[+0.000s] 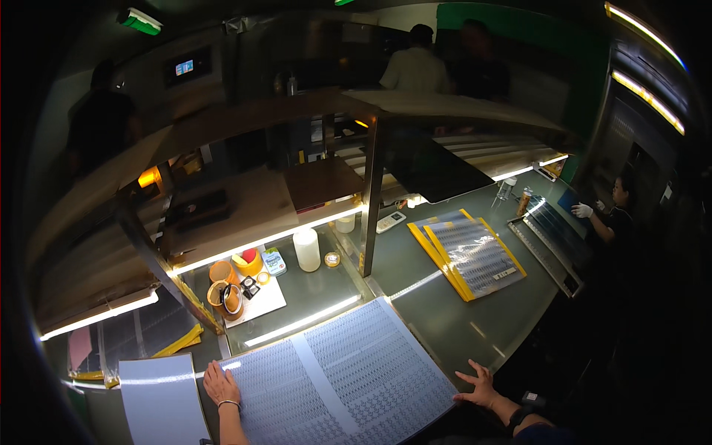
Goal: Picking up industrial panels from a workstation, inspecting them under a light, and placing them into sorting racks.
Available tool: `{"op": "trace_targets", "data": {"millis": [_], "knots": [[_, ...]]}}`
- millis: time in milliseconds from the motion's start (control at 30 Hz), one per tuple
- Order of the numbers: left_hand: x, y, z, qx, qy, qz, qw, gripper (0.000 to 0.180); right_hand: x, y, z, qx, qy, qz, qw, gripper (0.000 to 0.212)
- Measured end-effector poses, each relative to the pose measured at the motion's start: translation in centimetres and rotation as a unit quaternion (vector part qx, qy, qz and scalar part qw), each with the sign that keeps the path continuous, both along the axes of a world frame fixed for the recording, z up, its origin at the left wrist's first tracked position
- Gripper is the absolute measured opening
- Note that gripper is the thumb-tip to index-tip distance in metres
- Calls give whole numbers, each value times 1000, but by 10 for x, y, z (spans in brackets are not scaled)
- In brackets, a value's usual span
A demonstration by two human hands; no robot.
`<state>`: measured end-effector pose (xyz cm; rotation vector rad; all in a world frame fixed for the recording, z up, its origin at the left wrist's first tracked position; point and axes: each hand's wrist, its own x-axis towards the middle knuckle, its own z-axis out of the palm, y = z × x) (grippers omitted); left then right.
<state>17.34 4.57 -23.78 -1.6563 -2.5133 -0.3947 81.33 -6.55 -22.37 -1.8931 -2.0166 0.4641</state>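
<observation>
A large pale-blue sheet lies in front of me on the dark worktop, printed with two blocks of small dark repeating marks and a plain band between them. My left hand rests flat along its left edge, fingers stretched out together. At the sheet's right near corner is my right hand, its fingers spread over the worktop and its thumb close to the edge; whether the thumb touches the sheet I cannot tell. Left of my left hand lies a smaller plain pale sheet.
Yellow-edged clear sleeves lie stacked at the right. Beyond my sheet stand a white bottle, orange cups and a small tape roll. A shelf post rises behind. A co-worker's gloved hand is at the far right.
</observation>
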Motion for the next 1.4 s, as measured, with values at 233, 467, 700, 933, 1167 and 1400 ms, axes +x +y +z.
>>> {"op": "trace_targets", "data": {"millis": [233,467,700,933,1167,1400], "knots": [[2,9,-3,31,-15,41,999,44,18,-1,-5,-26,13,10,1000,65],[3,6,-6,-9,-56,68,996,55,-5,20,13,-7,-122,82,989,73],[-4,1,-10,-60,-46,68,995,69,-202,132,-14,72,-27,508,858,52],[6,-1,-8,-32,-62,89,994,71,-121,265,-38,130,-146,48,980,55],[57,-179,28,140,-75,-73,985,66,-58,46,5,86,-42,27,995,63],[86,-338,21,11,-55,-163,985,76,-43,-42,-17,101,-61,-25,993,57]]}}
